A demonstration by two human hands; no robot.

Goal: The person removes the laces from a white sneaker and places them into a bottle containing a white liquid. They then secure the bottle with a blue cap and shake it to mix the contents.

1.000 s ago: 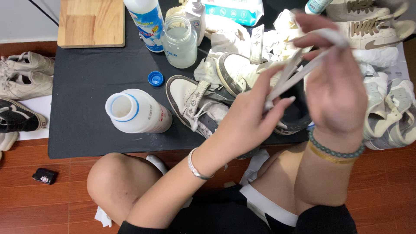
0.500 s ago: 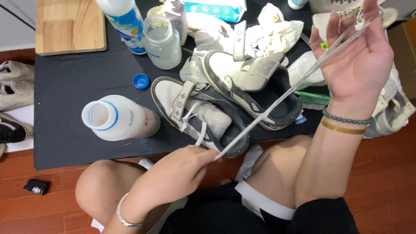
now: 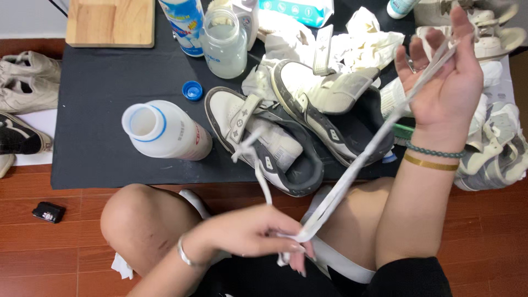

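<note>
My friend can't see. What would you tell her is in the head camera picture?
A white shoelace is stretched between the left hand, low by the knees, and the raised right hand. Beyond lie two grey-and-white sneakers and an open white bottle on a black mat.

It looked like a home floor turned shoe-cleaning corner: reddish wooden floorboards [image 3: 82, 242], a black mat [image 3: 110, 93] crowded with worn grey-and-white sneakers [image 3: 275, 143], white plastic bottles [image 3: 165, 132], crumpled white rags [image 3: 363, 44] and a wooden board [image 3: 110, 22].

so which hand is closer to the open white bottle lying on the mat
Left. The left hand is below the white bottle, off the mat; the right hand is raised far across, past both shoes.
</note>
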